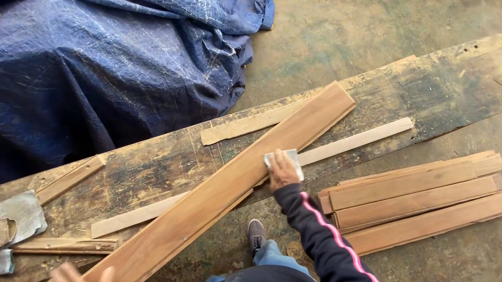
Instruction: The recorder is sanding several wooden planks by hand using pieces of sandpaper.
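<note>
On the plank | right hand pressing sandpaper | left hand gripping plank end

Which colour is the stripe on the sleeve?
Pink, running along the dark sleeve; the head view shows it.

I take the long reddish-brown wooden plank as my landmark. Above it, bare worn workbench board leaves me passing room, then open concrete floor. A thin pale wooden strip crosses beneath it. To its right, stacked brown boards block; up-left, a crumpled blue tarpaulin.
</note>
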